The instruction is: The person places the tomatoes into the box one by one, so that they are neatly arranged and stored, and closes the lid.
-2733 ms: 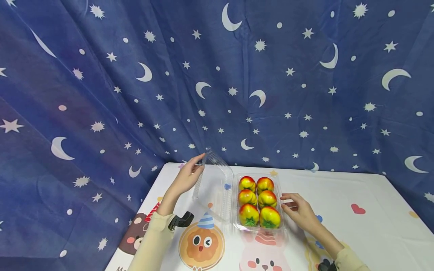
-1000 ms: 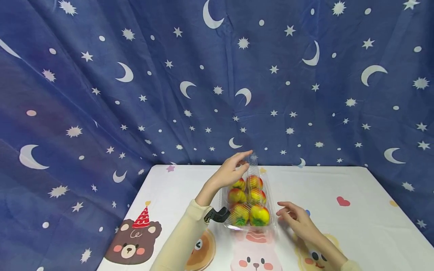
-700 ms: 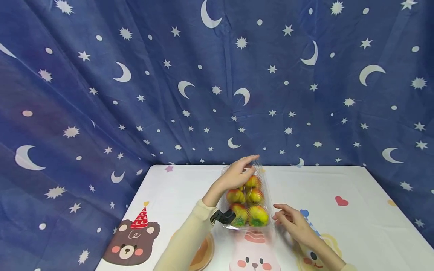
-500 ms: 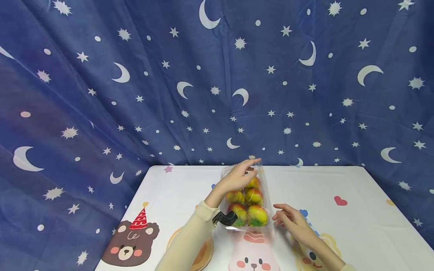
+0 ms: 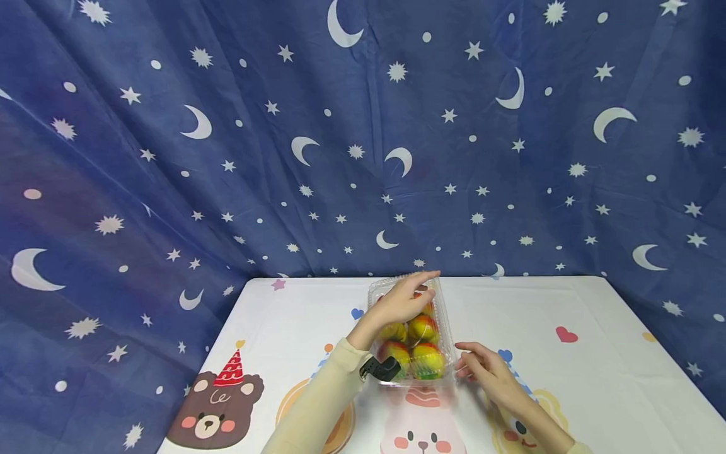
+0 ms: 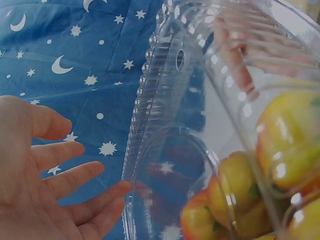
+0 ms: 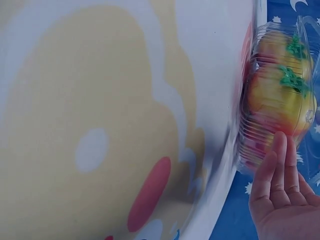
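Observation:
A clear plastic clamshell box (image 5: 450, 356) holds several yellow-red fruits with green tops, which look like toy persimmons (image 5: 428, 362). The transparent lid (image 5: 377, 290) now lies over the fruit; whether its edges are fastened cannot be told. My left hand (image 5: 401, 304) reaches across its far part, hiding some fruit. In the left wrist view that hand's relaxed fingers (image 6: 90, 172) are loosely spread, with a fingertip at the ridged lid edge (image 6: 137, 135). My right hand (image 5: 489, 373) is at the box's right side, fingertips against or very near the wall, as the right wrist view (image 7: 282, 200) shows.
The white tablecloth (image 5: 522, 309) carries printed cartoon figures, including a bear (image 5: 212, 410) at left and a red heart (image 5: 566, 335) at right. A blue curtain (image 5: 363, 126) with moons and stars hangs behind the table's far edge. A black wrist camera (image 5: 386, 369) sits over the box's near left part.
My left hand has swung the lid from the left side over to the right, down onto the fruit. My right hand has stayed beside the box, coming slightly closer to its wall.

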The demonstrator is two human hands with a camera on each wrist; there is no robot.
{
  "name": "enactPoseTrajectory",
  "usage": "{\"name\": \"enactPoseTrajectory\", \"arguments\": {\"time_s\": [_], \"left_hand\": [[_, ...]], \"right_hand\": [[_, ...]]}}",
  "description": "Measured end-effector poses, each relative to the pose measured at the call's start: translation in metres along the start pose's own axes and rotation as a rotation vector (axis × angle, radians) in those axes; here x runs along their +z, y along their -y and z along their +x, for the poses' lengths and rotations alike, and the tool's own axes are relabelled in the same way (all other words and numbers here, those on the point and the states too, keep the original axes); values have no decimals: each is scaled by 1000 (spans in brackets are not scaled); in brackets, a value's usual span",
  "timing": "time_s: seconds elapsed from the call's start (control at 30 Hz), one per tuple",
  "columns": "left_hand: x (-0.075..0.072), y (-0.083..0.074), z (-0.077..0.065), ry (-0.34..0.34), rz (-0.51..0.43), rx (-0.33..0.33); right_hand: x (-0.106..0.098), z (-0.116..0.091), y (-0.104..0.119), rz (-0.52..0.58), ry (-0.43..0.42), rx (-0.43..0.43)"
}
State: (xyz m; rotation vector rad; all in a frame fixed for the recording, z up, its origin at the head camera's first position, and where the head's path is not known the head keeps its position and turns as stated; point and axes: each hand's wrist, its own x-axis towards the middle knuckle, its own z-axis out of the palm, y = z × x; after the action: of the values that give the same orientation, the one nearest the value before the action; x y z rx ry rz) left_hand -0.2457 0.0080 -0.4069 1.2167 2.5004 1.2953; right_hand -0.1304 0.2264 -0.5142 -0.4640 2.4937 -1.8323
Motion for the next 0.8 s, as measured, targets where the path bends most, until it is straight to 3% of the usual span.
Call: {"name": "enactPoseTrajectory", "arguments": {"time_s": [0.43,0.8], "left_hand": [[7,3,0,-6,26,18],[-6,0,-2,-2,-33,-9]], "right_hand": [[2,-2,-1,74,2,86],[5,2,2,162,-21,156]]}}
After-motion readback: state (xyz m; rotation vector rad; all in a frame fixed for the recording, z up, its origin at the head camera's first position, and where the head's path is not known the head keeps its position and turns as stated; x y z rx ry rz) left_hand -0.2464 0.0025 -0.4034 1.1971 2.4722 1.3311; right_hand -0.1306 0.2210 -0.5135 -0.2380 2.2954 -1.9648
